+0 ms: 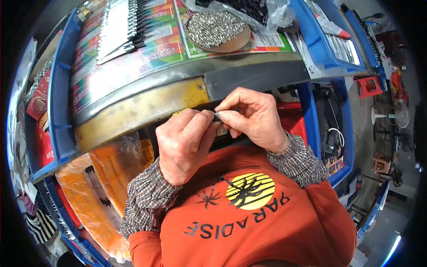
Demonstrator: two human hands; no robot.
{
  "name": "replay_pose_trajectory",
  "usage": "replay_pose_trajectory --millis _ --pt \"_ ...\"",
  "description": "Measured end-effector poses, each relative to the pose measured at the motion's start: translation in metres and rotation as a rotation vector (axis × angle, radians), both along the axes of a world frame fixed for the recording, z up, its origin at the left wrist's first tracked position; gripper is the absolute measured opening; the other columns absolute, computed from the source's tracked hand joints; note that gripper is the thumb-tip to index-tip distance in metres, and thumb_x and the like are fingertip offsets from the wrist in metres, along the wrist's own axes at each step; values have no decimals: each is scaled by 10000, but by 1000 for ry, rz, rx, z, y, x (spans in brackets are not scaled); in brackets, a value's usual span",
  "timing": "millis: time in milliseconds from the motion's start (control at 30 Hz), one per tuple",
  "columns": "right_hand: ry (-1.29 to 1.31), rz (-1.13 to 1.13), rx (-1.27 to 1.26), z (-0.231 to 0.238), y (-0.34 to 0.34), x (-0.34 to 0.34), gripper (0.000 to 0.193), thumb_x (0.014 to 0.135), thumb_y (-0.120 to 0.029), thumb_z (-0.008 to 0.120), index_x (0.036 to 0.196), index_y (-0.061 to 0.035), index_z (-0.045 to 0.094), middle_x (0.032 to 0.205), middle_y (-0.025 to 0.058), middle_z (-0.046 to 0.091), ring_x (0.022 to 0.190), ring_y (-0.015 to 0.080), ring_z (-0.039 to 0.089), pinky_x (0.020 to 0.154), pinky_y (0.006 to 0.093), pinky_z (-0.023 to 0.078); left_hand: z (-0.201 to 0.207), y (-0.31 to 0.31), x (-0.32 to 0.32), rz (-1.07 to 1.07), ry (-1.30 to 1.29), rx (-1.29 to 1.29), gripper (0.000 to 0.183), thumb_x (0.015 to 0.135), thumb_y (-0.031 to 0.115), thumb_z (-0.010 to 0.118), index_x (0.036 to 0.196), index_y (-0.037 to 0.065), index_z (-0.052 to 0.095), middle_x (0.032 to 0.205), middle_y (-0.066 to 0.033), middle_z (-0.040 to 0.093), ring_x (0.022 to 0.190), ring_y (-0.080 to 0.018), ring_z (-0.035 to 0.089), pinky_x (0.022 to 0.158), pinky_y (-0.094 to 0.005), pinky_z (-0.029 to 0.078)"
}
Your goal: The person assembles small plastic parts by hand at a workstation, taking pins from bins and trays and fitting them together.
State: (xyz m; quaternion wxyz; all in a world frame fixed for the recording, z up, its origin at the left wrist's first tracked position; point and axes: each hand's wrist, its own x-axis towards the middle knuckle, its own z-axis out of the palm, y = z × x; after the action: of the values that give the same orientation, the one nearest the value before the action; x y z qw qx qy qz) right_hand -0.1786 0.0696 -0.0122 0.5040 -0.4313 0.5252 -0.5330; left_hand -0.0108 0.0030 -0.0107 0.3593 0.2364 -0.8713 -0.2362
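Both hands meet in front of my chest, just off the bench's near edge. My left hand [186, 140] is closed, with thumb and forefinger pinched together. My right hand [253, 116] is closed in a pinch too, its fingertips touching those of the left. Between the fingertips shows a small dark piece [216, 117], mostly covered, whose kind I cannot make out. Beyond the hands, a round brown dish [235, 43] on the bench bears a heap of small shiny metal parts [215, 27]. To its left lies a row of flat silver strips [116, 27] with dark ends.
The bench edge [142, 98] runs just beyond my hands. Blue bins stand at the left [60, 102] and far right [327, 44]. Clear plastic with black parts [249, 11] lies at the back. Below are an orange plastic-wrapped bundle [106, 164] and a blue tray [349, 133].
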Motion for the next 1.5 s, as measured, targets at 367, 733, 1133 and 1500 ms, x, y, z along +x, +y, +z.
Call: replay_pose_trajectory --millis 367,733,1133,1500 --pt "406 -103 -310 7 -23 -13 241 877 6 636 1114 17 597 800 19 616 634 37 555 562 182 472 29 -68 14 149 -116 -161 159 735 4 695 867 37 613 719 -128 579 637 -326 590 558 -393 475" --pt "273 -28 -281 3 -30 -21 165 880 -6 629 1041 26 633 814 38 631 615 51 580 550 193 485 38 -226 17 413 -235 -412 177 773 124 707 889 48 596 751 -167 642 714 -332 648 641 -406 491" --pt "384 30 -319 8 -28 -28 188 837 1 676 1020 6 637 857 80 653 670 120 629 579 253 510 11 -339 -8 395 -278 -519 157 736 13 611 889 38 592 835 -197 636 818 -392 618 781 -453 495" --pt "477 48 -452 6 -32 -32 234 786 15 705 1007 -3 629 783 89 644 629 202 629 557 300 498 0 -374 -32 437 -308 -405 175 790 72 626 961 48 654 902 -159 684 863 -318 668 776 -386 510"
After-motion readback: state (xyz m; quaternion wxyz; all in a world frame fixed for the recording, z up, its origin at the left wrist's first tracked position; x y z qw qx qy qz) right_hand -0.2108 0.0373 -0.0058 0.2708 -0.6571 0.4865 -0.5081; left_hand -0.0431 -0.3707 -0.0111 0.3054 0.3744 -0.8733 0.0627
